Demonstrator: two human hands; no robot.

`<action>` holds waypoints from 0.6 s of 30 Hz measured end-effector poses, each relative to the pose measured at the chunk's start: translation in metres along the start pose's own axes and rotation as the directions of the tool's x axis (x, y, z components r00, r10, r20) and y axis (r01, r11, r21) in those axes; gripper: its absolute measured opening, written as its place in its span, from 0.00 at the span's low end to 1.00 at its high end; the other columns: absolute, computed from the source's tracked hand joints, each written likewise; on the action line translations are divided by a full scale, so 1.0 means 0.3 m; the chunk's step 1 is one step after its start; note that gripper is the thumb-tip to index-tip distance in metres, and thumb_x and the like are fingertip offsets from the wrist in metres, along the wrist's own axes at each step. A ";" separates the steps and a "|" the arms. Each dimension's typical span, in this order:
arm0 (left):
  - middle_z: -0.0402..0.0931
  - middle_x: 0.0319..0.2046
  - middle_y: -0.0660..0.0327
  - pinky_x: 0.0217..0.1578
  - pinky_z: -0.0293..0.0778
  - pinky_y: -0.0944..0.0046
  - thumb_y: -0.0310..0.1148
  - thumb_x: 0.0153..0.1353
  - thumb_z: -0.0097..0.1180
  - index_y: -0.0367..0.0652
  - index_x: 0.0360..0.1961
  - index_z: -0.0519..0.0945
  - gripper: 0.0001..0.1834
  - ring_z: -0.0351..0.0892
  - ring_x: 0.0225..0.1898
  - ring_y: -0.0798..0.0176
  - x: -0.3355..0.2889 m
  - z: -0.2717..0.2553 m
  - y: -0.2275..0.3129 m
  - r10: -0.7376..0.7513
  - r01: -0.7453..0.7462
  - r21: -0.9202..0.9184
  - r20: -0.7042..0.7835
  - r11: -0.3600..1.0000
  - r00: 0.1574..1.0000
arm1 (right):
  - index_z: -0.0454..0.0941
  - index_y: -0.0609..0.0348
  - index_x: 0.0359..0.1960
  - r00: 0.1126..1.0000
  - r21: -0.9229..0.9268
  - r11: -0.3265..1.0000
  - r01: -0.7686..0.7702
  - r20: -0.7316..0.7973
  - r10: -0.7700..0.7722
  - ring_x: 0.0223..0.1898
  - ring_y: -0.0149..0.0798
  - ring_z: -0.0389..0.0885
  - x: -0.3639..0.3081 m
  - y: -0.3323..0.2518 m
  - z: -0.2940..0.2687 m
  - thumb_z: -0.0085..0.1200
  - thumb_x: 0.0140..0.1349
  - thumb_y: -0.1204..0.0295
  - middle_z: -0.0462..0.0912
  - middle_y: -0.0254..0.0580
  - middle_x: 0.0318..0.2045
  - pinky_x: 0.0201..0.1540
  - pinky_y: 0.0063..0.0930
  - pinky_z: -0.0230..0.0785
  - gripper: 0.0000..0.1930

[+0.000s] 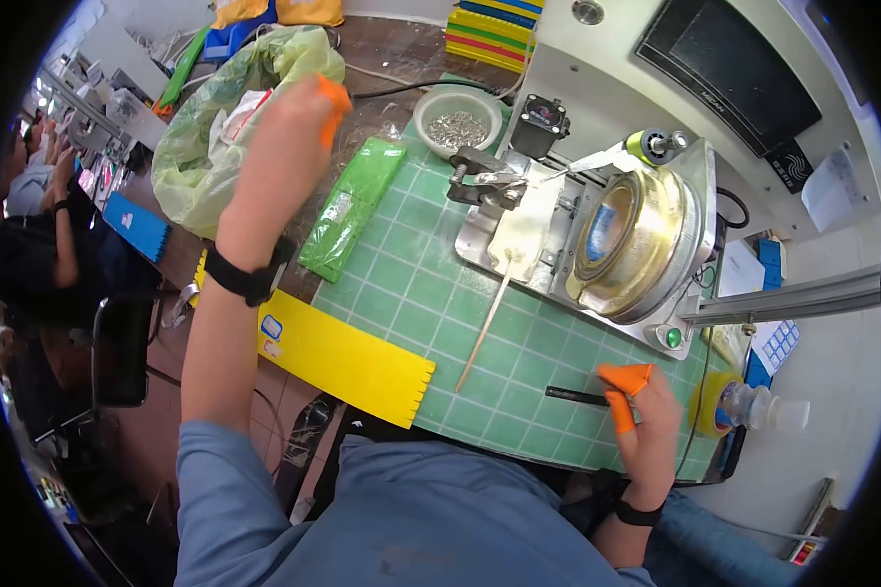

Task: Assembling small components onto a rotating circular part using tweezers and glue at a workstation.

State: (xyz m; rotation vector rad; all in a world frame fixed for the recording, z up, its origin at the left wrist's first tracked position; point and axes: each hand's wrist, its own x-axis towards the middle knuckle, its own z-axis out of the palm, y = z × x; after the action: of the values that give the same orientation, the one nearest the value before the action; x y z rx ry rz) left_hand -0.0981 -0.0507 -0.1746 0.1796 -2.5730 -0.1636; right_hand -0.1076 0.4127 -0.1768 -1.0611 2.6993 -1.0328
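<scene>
My left hand (299, 122) reaches over the crumpled, pale green plastic bag (191, 147). An orange finger cover shows on it; the visible fingers curl in, and what they may hold is hidden. My right hand (651, 421), with orange covers on thumb and finger, is closed on a slim black stick-like tool (573, 395) above the green gridded mat (519, 391). Ahead of it stands a bench machine with a round brass-coloured bowl (631, 245) and a metal plate (522, 230). A thin wooden stick (482, 338) runs from that plate onto the mat.
A white bowl (423, 122) of small metal pieces stands behind the mat. Green packs (352, 210) and a yellow strip (338, 362) lie at its left. A yellow-labelled bottle (719, 403) stands at the right. Other people (44, 196) sit at the far left.
</scene>
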 end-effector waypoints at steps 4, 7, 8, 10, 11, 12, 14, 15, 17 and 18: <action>0.80 0.49 0.50 0.51 0.79 0.55 0.18 0.62 0.53 0.31 0.49 0.82 0.14 0.82 0.48 0.43 -0.119 0.031 0.028 0.064 -0.071 0.003 0.422 0.997 0.904 | 0.85 0.61 0.50 0.997 -0.075 0.994 -0.073 0.000 0.074 0.42 0.51 0.79 -0.006 0.034 -0.008 0.64 0.58 0.82 0.80 0.47 0.41 0.45 0.39 0.72 0.17; 0.79 0.51 0.52 0.50 0.78 0.51 0.16 0.57 0.54 0.32 0.44 0.84 0.14 0.81 0.47 0.44 -0.118 0.001 0.121 0.089 -0.113 0.026 0.448 0.993 0.890 | 0.85 0.62 0.50 0.994 -0.075 0.992 -0.101 0.036 0.104 0.45 0.51 0.79 -0.014 0.038 -0.004 0.65 0.57 0.82 0.80 0.47 0.43 0.48 0.39 0.73 0.17; 0.79 0.51 0.52 0.50 0.78 0.51 0.16 0.57 0.54 0.32 0.44 0.84 0.14 0.81 0.47 0.44 -0.112 -0.001 0.123 0.098 -0.119 0.019 0.449 0.993 0.888 | 0.85 0.62 0.50 0.991 -0.055 0.991 -0.120 0.053 0.123 0.46 0.51 0.78 -0.019 0.036 -0.001 0.65 0.57 0.81 0.79 0.48 0.44 0.50 0.39 0.73 0.17; 0.79 0.52 0.52 0.50 0.78 0.52 0.15 0.55 0.56 0.32 0.43 0.85 0.14 0.81 0.47 0.45 -0.099 -0.015 0.101 0.176 -0.205 0.017 0.446 0.979 0.877 | 0.85 0.62 0.50 0.988 -0.045 0.989 -0.139 0.063 0.142 0.48 0.51 0.78 -0.027 0.028 0.001 0.66 0.57 0.80 0.79 0.48 0.45 0.51 0.39 0.73 0.17; 0.79 0.52 0.52 0.50 0.78 0.52 0.15 0.55 0.56 0.32 0.43 0.85 0.14 0.81 0.47 0.45 -0.096 -0.021 0.087 0.175 -0.205 0.021 0.443 0.979 0.880 | 0.84 0.63 0.50 0.985 -0.034 0.988 -0.150 0.077 0.153 0.49 0.51 0.78 -0.027 0.024 -0.001 0.67 0.57 0.80 0.79 0.48 0.47 0.53 0.39 0.73 0.18; 0.79 0.53 0.53 0.50 0.78 0.53 0.16 0.54 0.58 0.33 0.44 0.85 0.15 0.81 0.47 0.45 -0.097 -0.022 0.071 0.183 -0.189 -0.018 0.368 0.982 0.912 | 0.84 0.63 0.50 0.986 -0.034 0.989 -0.144 0.075 0.146 0.49 0.51 0.78 -0.031 0.019 -0.004 0.67 0.57 0.80 0.79 0.48 0.47 0.53 0.39 0.73 0.18; 0.79 0.53 0.53 0.50 0.78 0.54 0.16 0.54 0.60 0.34 0.44 0.85 0.15 0.81 0.47 0.46 -0.083 -0.051 0.084 0.189 -0.179 -0.063 0.288 0.982 0.939 | 0.84 0.64 0.51 0.984 -0.034 0.988 -0.147 0.100 0.150 0.52 0.52 0.78 -0.046 0.013 -0.010 0.67 0.58 0.78 0.80 0.47 0.50 0.56 0.39 0.72 0.18; 0.78 0.54 0.53 0.50 0.77 0.54 0.16 0.54 0.60 0.35 0.46 0.85 0.16 0.81 0.48 0.47 -0.075 -0.094 0.085 0.105 -0.105 -0.011 0.154 0.994 0.983 | 0.84 0.64 0.51 0.984 -0.037 0.989 -0.143 0.100 0.146 0.52 0.52 0.78 -0.044 0.011 -0.016 0.67 0.58 0.78 0.80 0.47 0.50 0.56 0.39 0.72 0.18; 0.78 0.53 0.53 0.51 0.76 0.53 0.18 0.56 0.62 0.37 0.48 0.85 0.17 0.81 0.48 0.47 -0.047 -0.182 0.103 0.082 -0.077 0.102 -0.041 0.992 0.996 | 0.83 0.64 0.52 0.983 -0.054 0.992 -0.113 0.137 0.119 0.54 0.52 0.77 -0.061 0.000 -0.028 0.68 0.58 0.76 0.80 0.48 0.53 0.58 0.39 0.72 0.19; 0.79 0.51 0.53 0.50 0.76 0.51 0.19 0.57 0.62 0.38 0.49 0.85 0.17 0.81 0.46 0.45 -0.035 -0.237 0.109 0.134 -0.113 0.195 -0.096 0.974 0.986 | 0.83 0.64 0.52 0.983 -0.059 0.992 -0.112 0.137 0.120 0.54 0.52 0.77 -0.064 -0.005 -0.035 0.68 0.58 0.76 0.80 0.48 0.53 0.58 0.39 0.72 0.19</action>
State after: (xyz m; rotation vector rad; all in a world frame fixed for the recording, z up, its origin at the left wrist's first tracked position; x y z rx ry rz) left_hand -0.0543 -0.0225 -0.1152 0.0952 -2.4796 0.1348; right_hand -0.0952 0.4298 -0.1713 -0.9329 2.6513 -0.8412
